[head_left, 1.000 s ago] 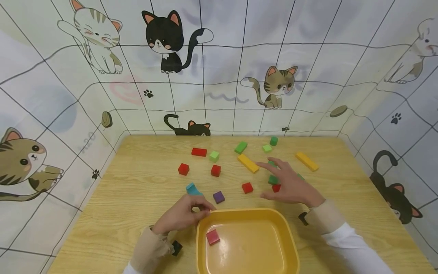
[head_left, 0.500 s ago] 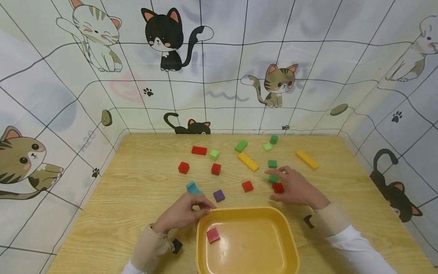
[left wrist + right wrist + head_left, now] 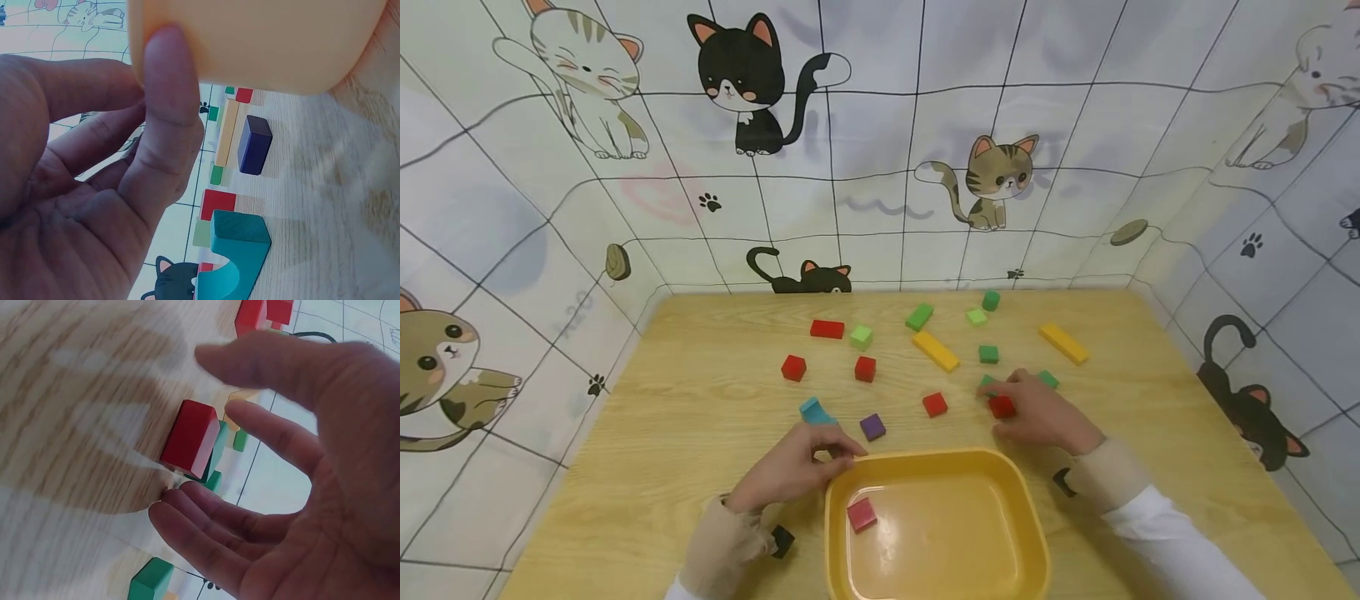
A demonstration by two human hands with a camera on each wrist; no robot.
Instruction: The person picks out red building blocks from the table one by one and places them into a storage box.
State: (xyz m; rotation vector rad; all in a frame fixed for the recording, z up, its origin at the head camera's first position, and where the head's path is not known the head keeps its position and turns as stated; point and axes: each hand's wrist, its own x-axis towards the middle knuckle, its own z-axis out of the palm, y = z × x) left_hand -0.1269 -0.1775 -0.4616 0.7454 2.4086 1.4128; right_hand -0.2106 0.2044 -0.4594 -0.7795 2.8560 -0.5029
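My left hand [image 3: 792,468] pinches the far left rim of a yellow plastic tray [image 3: 937,459] between thumb and fingers. Inside the tray lies one pinkish-red block [image 3: 862,515]. Beyond that hand sits a blue block with a curved cutout [image 3: 240,231], partly hidden in the head view, and a purple block [image 3: 872,427] lies to its right. My right hand [image 3: 1047,413] is spread around a red block [image 3: 1002,407] on the table. In the right wrist view, thumb and fingers show a gap around this red block [image 3: 192,437]. A green block [image 3: 215,447] stands just behind it.
Several loose blocks lie across the wooden table [image 3: 700,433], among them a red cube [image 3: 865,369], a yellow bar [image 3: 936,351], another yellow bar [image 3: 1063,344] and a light green cube [image 3: 861,337]. Cat-printed cloth walls [image 3: 880,150] enclose the table's back and sides.
My right hand has come down and toward the red block, uncovering a green block behind. The left hand keeps its hold on the tray rim. The head view has shifted slightly.
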